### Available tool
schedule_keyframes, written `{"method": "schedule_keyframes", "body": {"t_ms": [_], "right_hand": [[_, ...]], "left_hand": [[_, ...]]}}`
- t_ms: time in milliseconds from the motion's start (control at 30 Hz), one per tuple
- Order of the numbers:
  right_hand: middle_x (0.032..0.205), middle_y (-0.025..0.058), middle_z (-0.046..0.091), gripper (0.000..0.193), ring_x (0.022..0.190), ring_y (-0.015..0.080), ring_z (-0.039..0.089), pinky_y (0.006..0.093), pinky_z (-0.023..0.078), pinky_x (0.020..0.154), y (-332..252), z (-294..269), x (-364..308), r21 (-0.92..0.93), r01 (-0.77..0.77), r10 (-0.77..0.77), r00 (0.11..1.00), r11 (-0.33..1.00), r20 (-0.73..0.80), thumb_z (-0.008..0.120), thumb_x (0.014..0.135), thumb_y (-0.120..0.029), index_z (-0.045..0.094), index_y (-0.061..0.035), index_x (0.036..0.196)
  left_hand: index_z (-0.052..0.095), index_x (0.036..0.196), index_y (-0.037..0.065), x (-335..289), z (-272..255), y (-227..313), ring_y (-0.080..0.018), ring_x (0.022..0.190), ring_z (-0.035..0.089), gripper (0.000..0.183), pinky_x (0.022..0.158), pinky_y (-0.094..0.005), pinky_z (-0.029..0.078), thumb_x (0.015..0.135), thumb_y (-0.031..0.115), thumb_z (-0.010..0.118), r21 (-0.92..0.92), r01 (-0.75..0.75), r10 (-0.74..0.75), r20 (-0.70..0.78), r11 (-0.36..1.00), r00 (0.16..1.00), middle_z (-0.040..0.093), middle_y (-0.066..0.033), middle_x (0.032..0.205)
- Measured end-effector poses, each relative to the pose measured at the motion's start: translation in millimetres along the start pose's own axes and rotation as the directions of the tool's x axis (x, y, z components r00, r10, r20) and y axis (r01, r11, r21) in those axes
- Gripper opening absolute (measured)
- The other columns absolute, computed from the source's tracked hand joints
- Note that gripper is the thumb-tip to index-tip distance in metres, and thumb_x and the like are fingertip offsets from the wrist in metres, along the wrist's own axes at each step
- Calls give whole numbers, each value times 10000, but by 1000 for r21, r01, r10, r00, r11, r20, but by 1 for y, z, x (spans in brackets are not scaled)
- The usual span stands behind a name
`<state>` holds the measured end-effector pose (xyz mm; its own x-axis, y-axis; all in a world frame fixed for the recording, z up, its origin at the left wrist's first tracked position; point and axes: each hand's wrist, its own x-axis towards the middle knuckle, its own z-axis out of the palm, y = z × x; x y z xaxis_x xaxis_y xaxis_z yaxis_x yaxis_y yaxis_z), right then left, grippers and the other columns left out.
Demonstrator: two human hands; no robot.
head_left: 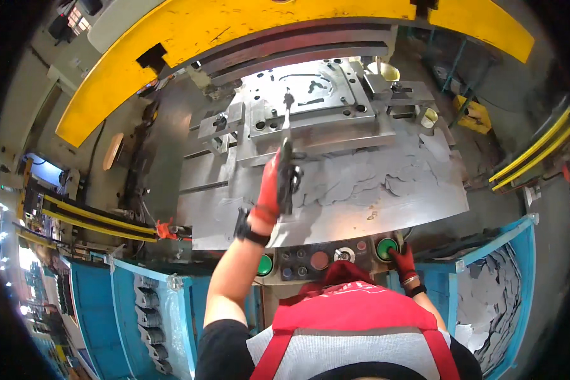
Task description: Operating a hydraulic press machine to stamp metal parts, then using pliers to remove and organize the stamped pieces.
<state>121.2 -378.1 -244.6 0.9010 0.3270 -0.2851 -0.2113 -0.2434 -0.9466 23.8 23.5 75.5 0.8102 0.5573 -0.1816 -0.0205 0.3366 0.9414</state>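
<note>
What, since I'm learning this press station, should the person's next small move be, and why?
Probably draw the left hand back: it grips a dark tool whose long tip reaches over the die plate, while the right hand is at a green button. Getting the tool clear of the plate before pressing anything looks safer.

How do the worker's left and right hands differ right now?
The left hand grips a dark tool; no tool shows in the right hand.
The left hand reaches out over the metal table, while the right hand is at the green button on the panel; whether it presses is unclear.
Both wear red gloves and something black at the wrist.
</note>
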Motion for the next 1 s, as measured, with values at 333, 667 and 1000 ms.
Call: {"method": "schedule_keyframes", "body": {"t_ms": [333, 667, 1000], "right_hand": [[1159, 186, 527, 457, 1097, 307, 467, 407, 342, 959, -105, 6, -44, -612, 190, -426, 864, 768, -267, 639, 788, -186, 500, 6, 1179], [1154, 162, 529, 440, 1092, 318, 468, 383, 381, 920, -252, 144, -3, -324, 746, -636, 666, 582, 390, 619, 772, -185, 519, -48, 1178], [1278, 154, 429, 730, 1241, 337, 322, 532, 208, 1019, -257, 247, 68, -476, 872, -518, 354, -119, 779, 559, 737, -522, 416, -35, 1262]], "left_hand": [[561, 788, 100, 77, 2, 4, -94, 407, 444, 491, 358, -223, 330, 865, 566, 429, -21, -10, 10, 5, 1000, 1000, 510, 4, 566], [540, 791, 109, -128, -47, -3, -40, 450, 370, 410, 396, -188, 267, 901, 489, 429, 60, 17, 1, -282, 998, 959, 428, 41, 575], [578, 760, 90, -201, -130, -89, -48, 420, 422, 368, 382, -188, 313, 910, 397, 442, -103, 185, -211, -452, 977, 867, 495, 35, 565]]}}
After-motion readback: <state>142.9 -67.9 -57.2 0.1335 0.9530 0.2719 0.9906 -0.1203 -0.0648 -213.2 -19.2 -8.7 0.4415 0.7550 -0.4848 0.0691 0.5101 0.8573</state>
